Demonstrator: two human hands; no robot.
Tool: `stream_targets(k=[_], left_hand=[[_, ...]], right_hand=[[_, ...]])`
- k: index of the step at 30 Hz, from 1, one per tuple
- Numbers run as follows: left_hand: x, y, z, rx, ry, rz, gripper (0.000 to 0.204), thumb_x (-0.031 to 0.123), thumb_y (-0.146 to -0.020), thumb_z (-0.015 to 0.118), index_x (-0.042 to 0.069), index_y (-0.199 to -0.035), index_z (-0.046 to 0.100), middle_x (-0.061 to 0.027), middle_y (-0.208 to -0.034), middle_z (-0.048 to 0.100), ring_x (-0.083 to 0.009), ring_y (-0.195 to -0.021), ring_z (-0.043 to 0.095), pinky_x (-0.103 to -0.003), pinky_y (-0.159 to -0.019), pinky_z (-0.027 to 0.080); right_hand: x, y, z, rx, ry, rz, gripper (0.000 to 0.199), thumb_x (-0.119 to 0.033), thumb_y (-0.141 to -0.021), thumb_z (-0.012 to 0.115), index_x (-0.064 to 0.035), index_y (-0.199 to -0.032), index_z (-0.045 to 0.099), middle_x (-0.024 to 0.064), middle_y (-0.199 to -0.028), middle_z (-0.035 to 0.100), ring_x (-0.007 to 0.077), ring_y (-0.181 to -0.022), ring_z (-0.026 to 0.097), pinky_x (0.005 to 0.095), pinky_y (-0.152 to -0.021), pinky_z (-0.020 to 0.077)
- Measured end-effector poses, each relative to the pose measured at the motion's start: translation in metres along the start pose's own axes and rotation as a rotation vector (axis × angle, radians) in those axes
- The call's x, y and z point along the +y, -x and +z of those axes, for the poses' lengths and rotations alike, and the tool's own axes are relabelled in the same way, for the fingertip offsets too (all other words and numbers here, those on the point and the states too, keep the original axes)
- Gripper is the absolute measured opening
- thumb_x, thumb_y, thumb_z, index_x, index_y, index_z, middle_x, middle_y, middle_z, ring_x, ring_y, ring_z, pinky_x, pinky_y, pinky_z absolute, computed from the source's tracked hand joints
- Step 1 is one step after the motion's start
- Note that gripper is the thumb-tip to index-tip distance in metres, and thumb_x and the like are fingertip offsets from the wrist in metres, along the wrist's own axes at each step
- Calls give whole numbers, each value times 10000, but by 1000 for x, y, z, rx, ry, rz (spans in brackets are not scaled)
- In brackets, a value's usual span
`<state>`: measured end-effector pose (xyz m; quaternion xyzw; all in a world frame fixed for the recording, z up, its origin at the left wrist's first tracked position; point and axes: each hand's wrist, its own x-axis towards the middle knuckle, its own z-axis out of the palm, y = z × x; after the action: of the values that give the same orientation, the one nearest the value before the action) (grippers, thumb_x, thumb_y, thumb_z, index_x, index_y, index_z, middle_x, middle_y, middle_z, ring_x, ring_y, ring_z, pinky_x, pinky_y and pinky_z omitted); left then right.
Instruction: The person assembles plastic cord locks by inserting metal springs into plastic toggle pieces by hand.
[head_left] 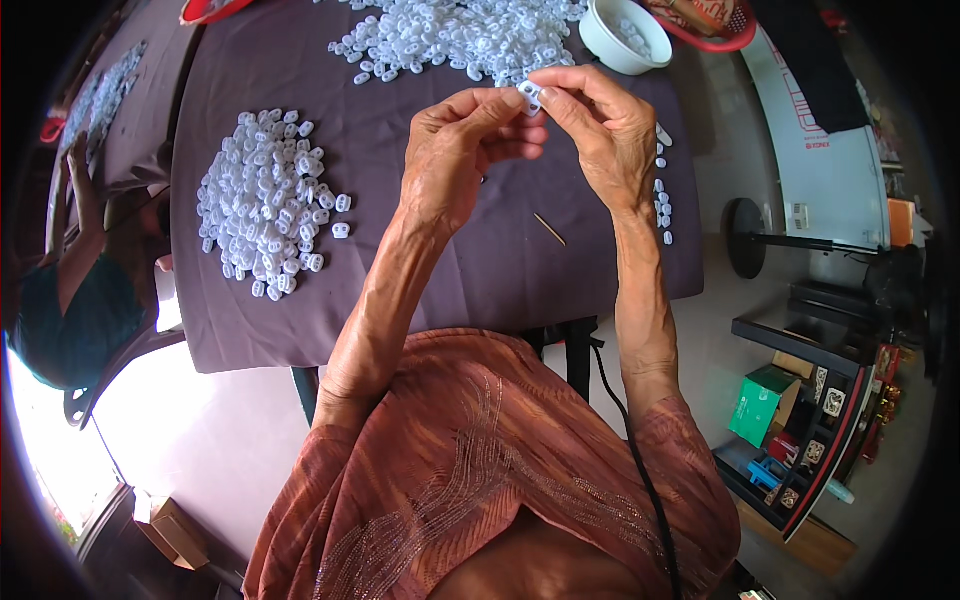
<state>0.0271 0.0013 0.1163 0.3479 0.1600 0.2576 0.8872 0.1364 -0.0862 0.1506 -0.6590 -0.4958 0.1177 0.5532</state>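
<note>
My left hand (pixel 450 148) and my right hand (pixel 612 132) meet above the far half of the table. Between them, pinched by thumbs and fingers, is a small white plastic piece (pixel 531 94) with two dark holes. Just beyond my fingers spreads a large heap of similar white pieces (pixel 455 42). A smaller pile of white pieces (pixel 262 200) lies left of my left forearm. On the cloth between my forearms rests a thin brownish stick (pixel 550 229). Several more white pieces (pixel 664 208) lie along the table's right edge, beside my right wrist.
A dark brown cloth covers the table (pixel 520 280). At the back right stand a white bowl (pixel 625 62) with white pieces inside and a red basket (pixel 738 30). On the left, another person (pixel 80 310) reaches to a separate pile. A black cable (pixel 640 450) hangs over my clothing.
</note>
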Motion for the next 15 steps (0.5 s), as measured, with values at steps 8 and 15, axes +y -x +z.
stream_targets(k=[8,15], left_hand=[[-4,1,3,72,-128,98,158,93,-781,608,-54,-839,593,-123,-761,618,-183,-653,603,-287,-627,502],[-6,2,5,96,-54,105,167,99,-784,606,-54,-847,589,-123,-758,615,-183,-643,600,-287,-622,501]], right_hand=[[-2,1,2,2,72,-36,119,-51,-807,566,-11,-904,622,25,-806,626,64,-728,562,181,-656,437],[3,-1,6,42,106,-114,88,-29,-769,592,-9,-849,622,71,-749,628,115,-708,601,223,-623,467]])
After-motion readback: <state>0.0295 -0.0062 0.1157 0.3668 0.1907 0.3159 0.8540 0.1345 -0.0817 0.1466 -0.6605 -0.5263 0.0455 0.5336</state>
